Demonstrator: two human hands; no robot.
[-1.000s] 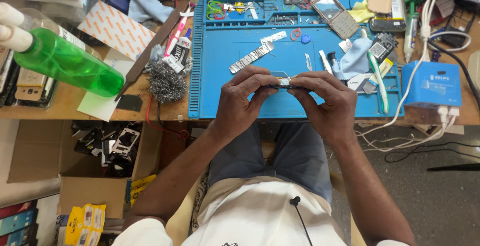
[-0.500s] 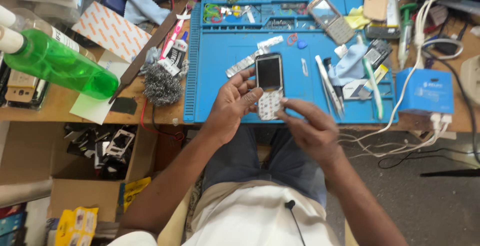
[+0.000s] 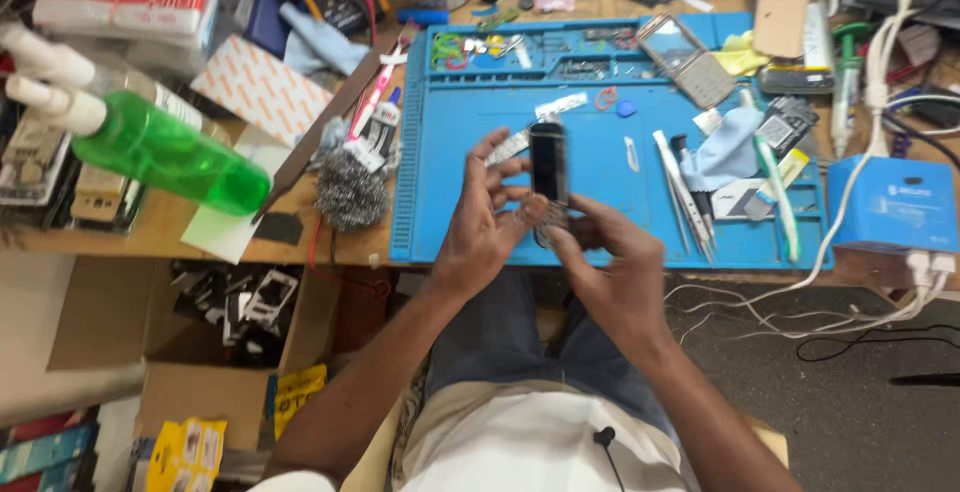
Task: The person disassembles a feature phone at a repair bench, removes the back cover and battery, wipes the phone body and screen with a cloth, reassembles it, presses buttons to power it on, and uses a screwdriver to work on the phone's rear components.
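You hold a small dark bar-shaped mobile phone (image 3: 548, 164) upright btwn both hands, above the near edge of the blue silicone work mat (image 3: 480, 222). Its lower half is hidden by your fingers; can't tell if the keypad part is attached or loose. Your left hand (image 3: 483, 222) cups the phone's left side, fingers curled loosely, thumb hidden behind it. Your right hand (image 3: 610, 252) closes on the phone's bottom end w/ fingertips pinched; exact grip is blurred.

Under the phone, a pale metal strip (image 3: 510, 147) lies on the mat, partly covered. Toward the mat's right edge: white tweezers (image 3: 680, 192), a light blue cloth (image 3: 725, 147), a green-handled toothbrush (image 3: 775, 192). At the far right corner, a silver flip-style phone (image 3: 685, 57) lies face up. Far edge trays hold small parts, too small to make out.

Left of the mat on the wooden bench (image 3: 130, 237): steel wool ball (image 3: 350, 190), green spray bottle (image 3: 150, 147) lying tilted, top cut off by the frame's left side. Off the mat's right edge, a blue box (image 3: 890, 202) w/ white cables (image 3: 850, 152).
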